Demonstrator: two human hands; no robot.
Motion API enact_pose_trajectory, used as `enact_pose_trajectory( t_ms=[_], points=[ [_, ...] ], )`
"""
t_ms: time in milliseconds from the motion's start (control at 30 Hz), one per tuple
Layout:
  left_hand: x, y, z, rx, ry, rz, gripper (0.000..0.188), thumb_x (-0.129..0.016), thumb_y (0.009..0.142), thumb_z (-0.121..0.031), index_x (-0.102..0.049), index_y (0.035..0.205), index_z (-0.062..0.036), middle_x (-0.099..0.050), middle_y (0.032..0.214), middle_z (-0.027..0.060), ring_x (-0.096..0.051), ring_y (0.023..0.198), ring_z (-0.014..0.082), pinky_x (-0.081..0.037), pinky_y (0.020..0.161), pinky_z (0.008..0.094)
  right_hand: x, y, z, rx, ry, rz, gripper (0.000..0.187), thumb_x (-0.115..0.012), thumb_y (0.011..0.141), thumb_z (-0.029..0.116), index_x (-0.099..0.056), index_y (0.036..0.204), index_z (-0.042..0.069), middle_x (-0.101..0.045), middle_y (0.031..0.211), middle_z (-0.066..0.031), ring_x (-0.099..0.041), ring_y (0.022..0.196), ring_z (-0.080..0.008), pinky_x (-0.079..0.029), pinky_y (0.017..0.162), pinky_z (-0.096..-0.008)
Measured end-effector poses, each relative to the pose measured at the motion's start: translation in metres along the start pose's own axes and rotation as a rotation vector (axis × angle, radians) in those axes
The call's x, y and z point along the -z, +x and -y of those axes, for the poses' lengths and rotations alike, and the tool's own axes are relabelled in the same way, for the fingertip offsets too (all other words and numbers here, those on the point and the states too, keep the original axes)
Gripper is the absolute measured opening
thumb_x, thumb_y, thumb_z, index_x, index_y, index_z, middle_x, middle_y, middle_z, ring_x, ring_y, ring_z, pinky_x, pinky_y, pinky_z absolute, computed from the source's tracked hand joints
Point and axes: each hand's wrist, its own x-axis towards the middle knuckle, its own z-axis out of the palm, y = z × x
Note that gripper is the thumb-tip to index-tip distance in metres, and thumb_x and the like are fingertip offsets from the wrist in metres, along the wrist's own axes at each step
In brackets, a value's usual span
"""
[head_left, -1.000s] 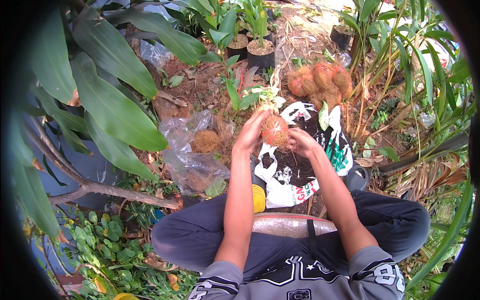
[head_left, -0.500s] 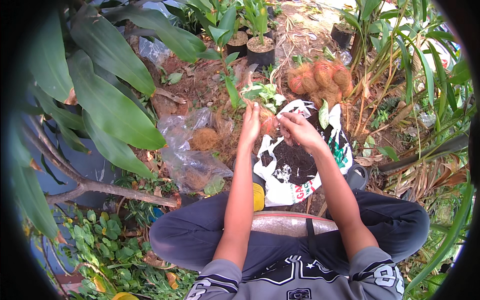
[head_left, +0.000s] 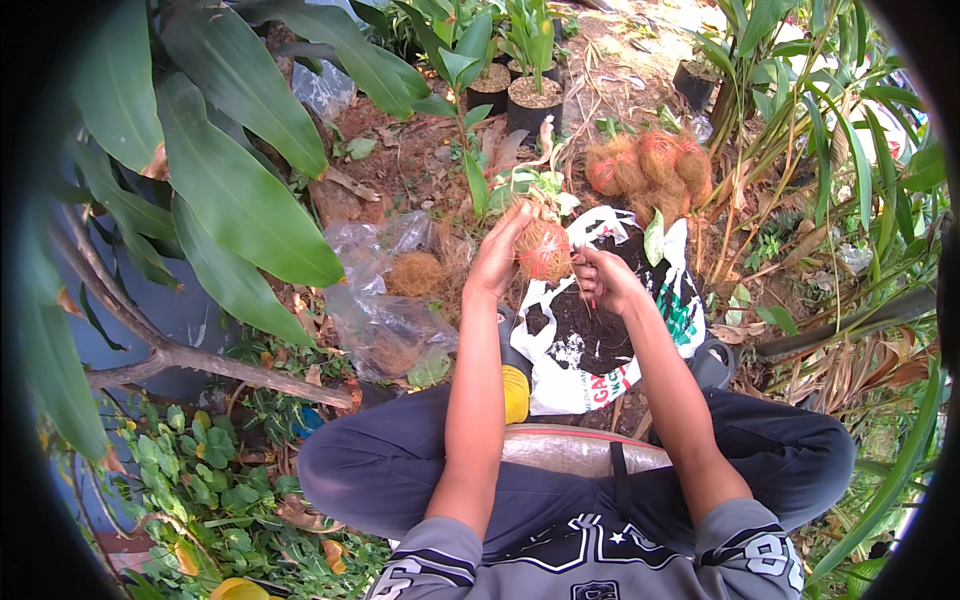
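Note:
My left hand (head_left: 497, 252) is wrapped round the left side of a coconut-fibre ball (head_left: 545, 255) bound with red string. A pale bare stem (head_left: 546, 140) and green leaves stand out beyond the ball's far side. To the right of the ball, my right hand (head_left: 612, 282) has its fingers curled in a pinch, on what looks like the loose red string; the thin strand is hard to make out. Below both hands lies an open white plastic sack (head_left: 560, 390) with dark soil (head_left: 605, 335) in it. A variegated leaf (head_left: 654, 238) rests at the sack's far right edge.
Several string-bound fibre balls (head_left: 655, 165) are piled beyond the sack. A clear plastic bag (head_left: 350, 300) and a loose fibre clump (head_left: 415, 273) lie to the left. Black pots (head_left: 535, 105) stand farther off. Large leaves (head_left: 240, 190) and a branch (head_left: 240, 375) reach in from the left.
The fibre ball has turned and come into view between my hands, with its string-wrapped side showing. My right hand has drawn slightly right and nearer, away from the ball.

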Motion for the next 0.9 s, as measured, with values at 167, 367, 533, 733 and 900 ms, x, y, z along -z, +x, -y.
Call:
enact_pose_trajectory(
  t_ms=[167, 367, 533, 733, 900],
  points=[
    [-0.01, 0.01, 0.023, -0.044, 0.898, 0.012, 0.055, -0.045, 0.098, -0.034, -0.041, 0.137, 0.0032, -0.043, 0.142, 0.0161, -0.037, 0.132, 0.024, -0.027, 0.11, 0.035, -0.003, -0.013, 0.026, 0.106, -0.014, -0.137, 0.022, -0.053, 0.094, 0.033, -0.048, 0.083, 0.013, -0.033, 0.057, 0.0087, -0.031, 0.049, -0.0075, -0.027, 0.048, -0.0262],
    [0.002, 0.022, 0.045, -0.139, 0.187, -0.172, 0.058, -0.043, 0.099, -0.037, -0.035, 0.141, 0.0032, -0.039, 0.144, 0.0149, -0.036, 0.134, 0.022, -0.026, 0.111, 0.0342, -0.019, -0.027, 0.03, 0.188, -0.034, 0.013, 0.022, -0.055, 0.094, 0.03, -0.047, 0.081, 0.014, -0.032, 0.061, 0.0092, -0.027, 0.05, -0.0038, -0.022, 0.045, -0.0216],
    [0.027, 0.024, 0.018, -0.385, -0.056, -0.531, 0.054, -0.045, 0.1, -0.034, -0.035, 0.139, 0.0007, -0.04, 0.141, 0.0117, -0.039, 0.129, 0.021, -0.029, 0.11, 0.0377, -0.032, -0.03, 0.012, -0.086, -0.175, 0.281, 0.022, -0.057, 0.094, 0.028, -0.049, 0.08, 0.013, -0.03, 0.061, 0.0099, -0.025, 0.051, -0.0036, -0.02, 0.046, -0.0216],
    [0.048, 0.02, 0.001, -0.438, -0.335, -0.577, 0.047, -0.042, 0.1, -0.033, -0.037, 0.133, 0.0007, -0.047, 0.131, 0.0123, -0.05, 0.118, 0.0239, -0.041, 0.101, 0.0434, -0.043, -0.013, -0.02, -0.17, -0.189, 0.316, 0.026, -0.057, 0.095, 0.03, -0.049, 0.077, 0.014, -0.03, 0.06, 0.0101, -0.027, 0.051, -0.004, -0.021, 0.046, -0.0225],
    [0.023, 0.014, -0.011, -0.163, -0.657, -0.171, 0.032, -0.043, 0.099, -0.026, -0.049, 0.119, -0.0022, -0.056, 0.118, 0.0137, -0.056, 0.11, 0.0266, -0.044, 0.098, 0.0451, -0.025, 0.006, -0.038, -0.129, 0.125, 0.254, 0.024, -0.058, 0.094, 0.031, -0.049, 0.078, 0.016, -0.03, 0.06, 0.0096, -0.028, 0.052, -0.0051, -0.022, 0.048, -0.0233]
  ],
)
